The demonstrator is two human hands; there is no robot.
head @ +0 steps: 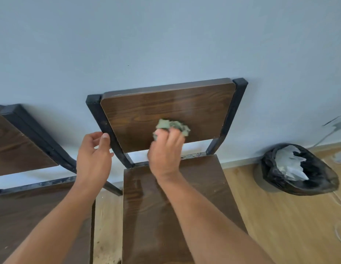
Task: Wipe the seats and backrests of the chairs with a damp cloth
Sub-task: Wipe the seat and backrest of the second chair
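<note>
A dark wood chair with a black metal frame stands against the pale blue wall. Its backrest (165, 109) faces me and its seat (200, 187) runs toward me. My right hand (165, 149) is shut on a crumpled green cloth (173, 125) and presses it on the lower middle of the backrest. My left hand (94, 151) hovers open beside the left frame post (101, 121), fingers apart, holding nothing; I cannot tell whether it touches the post. A second chair of the same kind (21, 145) stands at the left, partly out of frame.
A bin lined with a black bag (299, 172), holding white paper or plastic, stands on the wood floor at the right by the wall. A thin cable (329, 134) runs along the wall and floor at the far right. A narrow floor gap separates the two chairs.
</note>
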